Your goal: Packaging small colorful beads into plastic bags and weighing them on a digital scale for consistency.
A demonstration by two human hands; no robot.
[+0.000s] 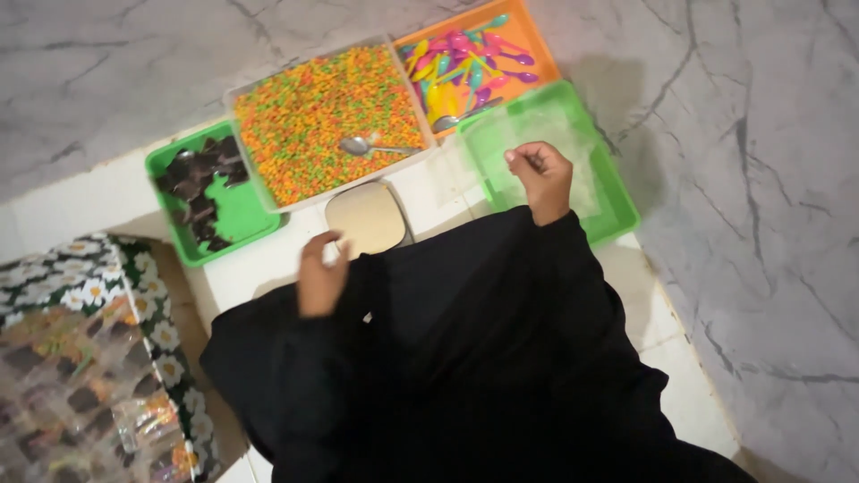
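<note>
Two hands (322, 273) (540, 179), four trays (617, 201), one metal spoon (358, 146)

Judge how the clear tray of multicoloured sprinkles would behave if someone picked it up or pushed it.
The clear tray looks thin-walled, so it would probably flex when lifted by one edge. It is heaped nearly to the rim with sprinkles, so a tilt would likely spill them. The metal spoon lying loose on top would probably slide. Pushed flat, it should glide on the smooth floor.

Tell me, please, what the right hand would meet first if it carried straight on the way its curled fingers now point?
Probably the green tray: the right hand hovers over its clear plastic contents, fingers curled toward the upper left. Height above it is unclear.
</note>
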